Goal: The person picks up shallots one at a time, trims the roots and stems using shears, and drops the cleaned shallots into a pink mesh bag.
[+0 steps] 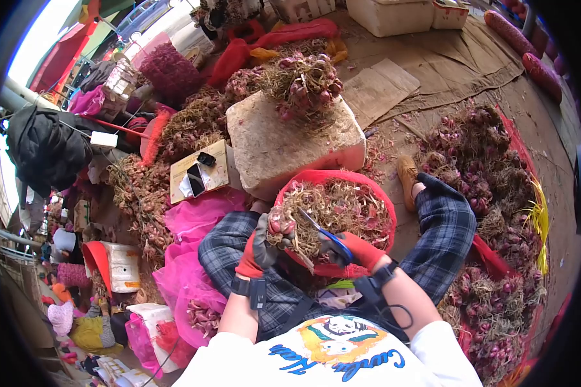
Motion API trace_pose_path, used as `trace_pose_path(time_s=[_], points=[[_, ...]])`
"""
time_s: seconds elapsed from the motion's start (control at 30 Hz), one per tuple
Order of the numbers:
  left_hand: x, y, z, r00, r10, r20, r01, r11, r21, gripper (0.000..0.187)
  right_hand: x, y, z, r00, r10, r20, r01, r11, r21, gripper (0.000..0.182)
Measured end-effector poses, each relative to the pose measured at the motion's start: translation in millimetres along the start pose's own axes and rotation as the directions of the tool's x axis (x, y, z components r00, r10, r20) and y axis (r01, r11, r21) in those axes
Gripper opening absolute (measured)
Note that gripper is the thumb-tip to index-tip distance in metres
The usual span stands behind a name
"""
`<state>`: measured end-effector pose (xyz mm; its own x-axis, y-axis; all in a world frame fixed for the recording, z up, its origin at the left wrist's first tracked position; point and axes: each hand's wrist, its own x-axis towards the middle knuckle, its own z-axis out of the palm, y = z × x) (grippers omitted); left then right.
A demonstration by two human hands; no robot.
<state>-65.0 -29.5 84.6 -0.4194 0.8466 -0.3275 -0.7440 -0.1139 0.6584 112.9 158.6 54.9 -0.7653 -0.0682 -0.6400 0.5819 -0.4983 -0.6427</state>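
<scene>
My left hand [258, 250], in a red and grey work glove, is closed around a small bunch of shallots [281, 223] with dry stalks. My right hand [363, 251], gloved the same way, grips blue-handled scissors [337, 243]. Their blades point up and left toward the bunch, above the dry trimmings. Both hands are over the near side of a round tub lined with red mesh [392, 216], which sits between my knees. Dry stalks and skins [345, 205] fill the tub.
A foam block [290, 147] stands just beyond the tub, with a shallot bundle [306, 84] on top. A phone [195, 179] lies on a board at its left. Heaped shallots [481, 174] line the right side. Pink mesh [190, 238] lies at my left; a person [93, 329] sits farther left.
</scene>
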Motion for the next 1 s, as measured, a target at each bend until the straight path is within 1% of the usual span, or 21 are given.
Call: trace_pose_path(time_s=[0.03,0.07,0.13,0.17,0.27,0.3,0.33,0.4,0.43,0.5,0.6,0.63,0.67,0.7,0.8,0.83,0.87,0.9,0.93,0.97,1.0], points=[[-2,-4,11,0.999,-0.027,-0.041,0.025,0.999,-0.037,0.058,-20,-4,-7,0.999,0.007,0.047,-0.006,1.000,-0.019,0.035],[0,-8,18,0.992,-0.127,0.004,0.126,0.977,-0.175,0.057,-38,-7,-9,0.998,-0.057,-0.027,0.057,0.998,0.002,0.034],[7,-21,30,0.942,-0.305,0.142,0.336,0.841,-0.424,0.056,-67,-7,-13,0.967,-0.174,-0.185,0.182,0.983,0.026,0.032],[10,-34,31,0.940,-0.300,0.161,0.340,0.852,-0.398,0.052,-71,-5,-17,0.943,-0.242,-0.227,0.270,0.958,0.100,0.029],[24,-78,45,0.955,-0.295,0.015,0.294,0.946,-0.133,0.051,-69,-6,-14,0.835,-0.392,-0.388,0.487,0.853,0.187,0.028],[27,-87,43,0.965,-0.246,0.093,0.212,0.938,0.274,0.049,-62,-6,-12,0.848,-0.342,-0.405,0.448,0.871,0.201,0.029],[30,-98,44,0.987,-0.154,0.052,0.122,0.916,0.383,0.048,-58,-6,-10,0.822,-0.419,-0.386,0.492,0.863,0.112,0.026],[38,-111,58,0.998,0.059,-0.004,-0.045,0.801,0.597,0.046,-26,17,-19,0.761,-0.510,-0.401,0.562,0.827,0.015,0.023],[45,-127,47,0.979,0.192,-0.072,-0.099,0.749,0.655,0.040,-11,28,-22,0.675,-0.587,-0.448,0.614,0.783,-0.100,0.022],[43,-135,32,0.974,0.183,-0.136,0.006,0.574,0.819,0.041,8,40,-17,0.486,-0.723,-0.491,0.669,0.669,-0.322,0.021],[37,-137,35,0.935,0.348,-0.074,-0.066,0.372,0.926,0.047,15,46,-19,0.533,-0.706,-0.467,0.639,0.697,-0.324,0.021],[31,-135,47,0.898,0.439,0.001,-0.139,0.281,0.950,0.046,14,47,-19,0.640,-0.608,-0.470,0.660,0.748,-0.068,0.021],[27,-132,59,0.851,0.519,0.080,-0.202,0.183,0.962,0.045,10,49,-17,0.743,-0.508,-0.436,0.628,0.754,0.192,0.021],[30,-133,60,0.878,0.477,0.038,-0.148,0.194,0.970,0.045,7,48,-16,0.831,-0.417,-0.367,0.550,0.712,0.437,0.021],[44,-153,53,0.705,0.692,0.158,-0.196,-0.024,0.980,0.040,-3,32,-11,0.820,-0.402,-0.408,0.567,0.669,0.481,0.022],[46,-156,48,0.824,0.566,-0.032,-0.257,0.423,0.869,0.040,-6,26,-11,0.793,-0.404,-0.456,0.589,0.698,0.406,0.019],[44,-146,57,0.925,0.355,-0.137,-0.216,0.785,0.580,0.039,-5,27,-11,0.800,-0.396,-0.450,0.588,0.668,0.456,0.018],[43,-139,64,0.985,0.108,-0.132,-0.084,0.980,0.180,0.040,-2,29,-12,0.807,-0.390,-0.444,0.585,0.635,0.505,0.018],[44,-137,69,0.976,0.117,-0.186,-0.089,0.984,0.153,0.041,1,32,-14,0.812,-0.386,-0.438,0.582,0.598,0.552,0.017],[45,-138,75,0.963,0.124,-0.240,-0.096,0.987,0.125,0.043,3,32,-16,0.809,-0.481,-0.339,0.569,0.493,0.658,0.015],[46,-139,77,0.947,0.129,-0.295,-0.105,0.990,0.097,0.044,5,35,-14,0.764,-0.450,-0.462,0.646,0.531,0.549,0.016]])
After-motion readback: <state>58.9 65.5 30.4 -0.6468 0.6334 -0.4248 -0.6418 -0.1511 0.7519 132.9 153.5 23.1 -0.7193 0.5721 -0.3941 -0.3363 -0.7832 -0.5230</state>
